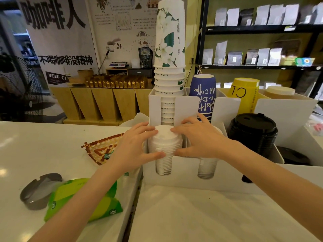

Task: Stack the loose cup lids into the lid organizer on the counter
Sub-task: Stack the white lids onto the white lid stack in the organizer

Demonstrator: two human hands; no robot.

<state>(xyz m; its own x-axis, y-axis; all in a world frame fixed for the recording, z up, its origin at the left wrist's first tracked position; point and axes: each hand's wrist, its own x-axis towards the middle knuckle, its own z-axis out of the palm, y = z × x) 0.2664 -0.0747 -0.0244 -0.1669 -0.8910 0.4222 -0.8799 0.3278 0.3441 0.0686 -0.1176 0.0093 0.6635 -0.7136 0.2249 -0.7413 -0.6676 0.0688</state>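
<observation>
A stack of white cup lids [165,145] stands in the front left slot of the white lid organizer [185,172] on the counter. My left hand [134,145] grips the stack's left side, with fingers on top and the thumb across the front. From the right, my right hand [197,138] holds the same stack, fingertips on the top lid. In the middle slot is a second white lid stack [206,167], partly hidden by my right hand. Black lids [253,131] fill the right slot.
Tall stacks of paper cups [169,67] stand in the holder behind, with blue [202,95] and yellow [244,95] cups beside. A woven tray [99,149], a green packet [83,198] and a grey ashtray [38,191] lie on the counter at left.
</observation>
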